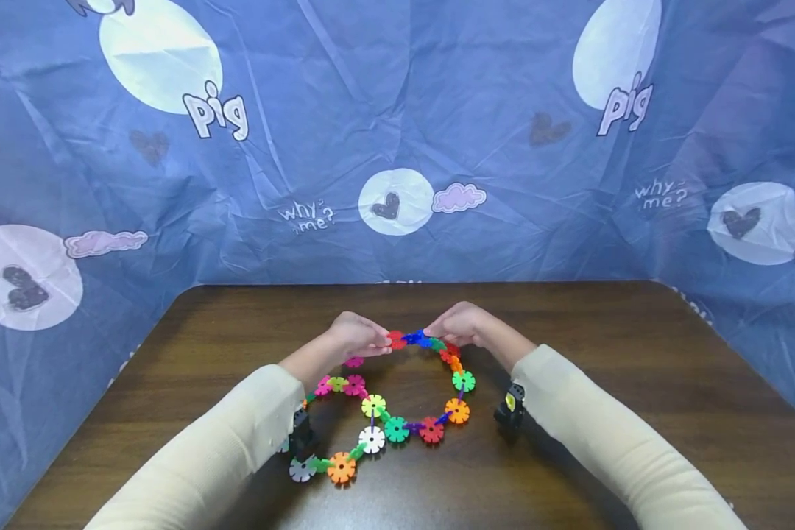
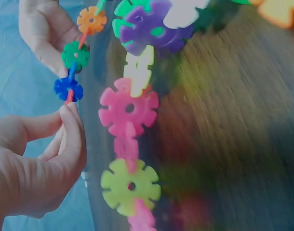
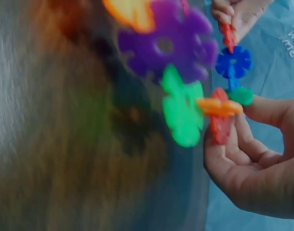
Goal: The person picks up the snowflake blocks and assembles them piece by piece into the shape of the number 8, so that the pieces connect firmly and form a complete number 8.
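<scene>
Colourful notched snowflake discs are slotted together into a chain with two loops on the table. My left hand [image 1: 356, 336] pinches a red snowflake disc [image 1: 397, 339] at the far side of the larger loop. To the right of that disc are blue snowflake discs [image 1: 419, 338], between the two hands. Beside them my right hand [image 1: 462, 324] pinches the chain at a green snowflake disc [image 3: 241, 96], with a red disc [image 3: 220, 122] close to its fingers. Nearer the body, the smaller loop includes a white disc [image 1: 372, 439] and an orange disc [image 1: 341, 468]; the left sleeve partly hides it.
The dark wooden table [image 1: 570, 412] has a blue printed cloth [image 1: 411, 132] hanging behind and at its sides. A black wrist camera [image 1: 510, 405] hangs under the right sleeve, and another [image 1: 301, 434] under the left, close to the smaller loop.
</scene>
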A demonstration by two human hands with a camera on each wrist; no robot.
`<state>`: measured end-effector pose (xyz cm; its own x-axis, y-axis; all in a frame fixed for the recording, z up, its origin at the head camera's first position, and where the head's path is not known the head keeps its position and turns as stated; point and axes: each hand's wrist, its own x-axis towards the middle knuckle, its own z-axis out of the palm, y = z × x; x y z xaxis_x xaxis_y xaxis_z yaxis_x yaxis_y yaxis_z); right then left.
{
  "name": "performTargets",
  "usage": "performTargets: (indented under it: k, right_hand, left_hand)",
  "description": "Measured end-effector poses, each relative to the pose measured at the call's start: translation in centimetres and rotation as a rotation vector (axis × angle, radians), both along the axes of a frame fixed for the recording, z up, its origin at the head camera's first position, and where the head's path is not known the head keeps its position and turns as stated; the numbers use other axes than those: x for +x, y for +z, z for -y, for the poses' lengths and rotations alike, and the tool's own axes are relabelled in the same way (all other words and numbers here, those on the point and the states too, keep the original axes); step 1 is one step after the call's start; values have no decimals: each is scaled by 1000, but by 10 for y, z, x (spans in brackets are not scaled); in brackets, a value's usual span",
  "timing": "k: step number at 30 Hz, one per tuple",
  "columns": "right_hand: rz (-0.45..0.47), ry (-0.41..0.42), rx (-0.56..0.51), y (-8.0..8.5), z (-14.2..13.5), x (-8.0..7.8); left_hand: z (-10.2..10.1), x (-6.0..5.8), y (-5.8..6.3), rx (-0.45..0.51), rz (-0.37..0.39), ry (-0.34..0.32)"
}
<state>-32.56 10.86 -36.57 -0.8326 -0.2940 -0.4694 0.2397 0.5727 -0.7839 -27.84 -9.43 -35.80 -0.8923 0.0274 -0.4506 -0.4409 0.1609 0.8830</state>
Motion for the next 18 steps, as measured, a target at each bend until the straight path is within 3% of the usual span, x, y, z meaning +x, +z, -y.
performTargets:
  k: [6, 10, 14, 18]
  right_hand:
    - [-28, 74, 25, 3, -2, 1]
    - [-177, 122, 50, 4, 6, 2]
    - [-316, 237, 103, 6, 18, 1]
    - [-305, 327, 142, 8, 26, -2]
  left_hand:
    - [3, 1, -3, 1, 5, -28]
    - [1, 2, -5, -2, 7, -48]
    - [0, 1, -3, -6, 3, -65]
    - [1, 1, -1, -16, -18, -88]
